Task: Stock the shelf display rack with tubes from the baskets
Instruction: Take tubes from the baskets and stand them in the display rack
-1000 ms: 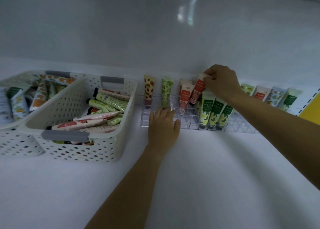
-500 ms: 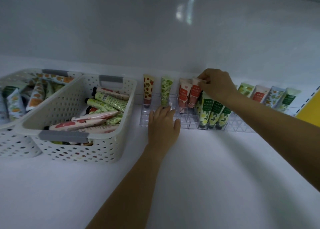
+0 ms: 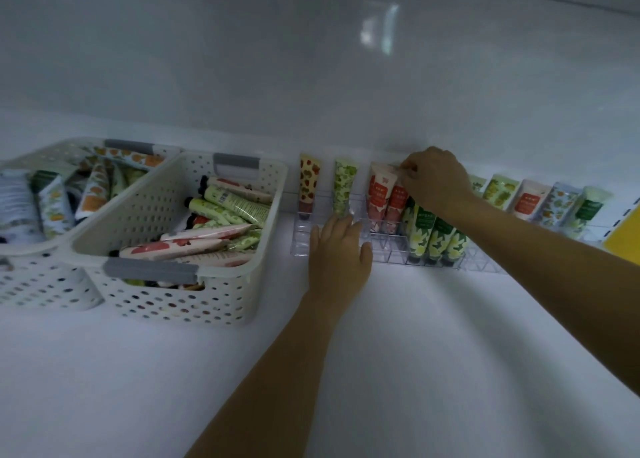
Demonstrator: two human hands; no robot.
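White perforated plastic is forming two baskets at the left. The far basket (image 3: 20, 246) is sitting against the near basket (image 3: 173, 301), and both are piled with loose tubes (image 3: 194, 246) lying on their sides. Just right of the near basket, the clear rack (image 3: 300, 248) is standing by the back wall. A strawberry-print tube (image 3: 309, 183) and a green-print tube (image 3: 344, 187) are standing upright in it, apart from each other.

The left hand (image 3: 337, 253) is lying flat on the rack's front edge, fingers straight and together, holding nothing. The front cells beside it are standing open. The right hand (image 3: 436, 180) is hovering above three green tubes (image 3: 436, 239), its fingertips curled and pinching the crimped top of a red tube (image 3: 398, 204). That tube is standing upright in the rack, just beside a matching neighbour tube (image 3: 377, 197).

More wall tubes (image 3: 530, 197) are leaning further right, near a yellow panel (image 3: 623, 239). Bare white shelf (image 3: 415, 353) is stretching out in front.
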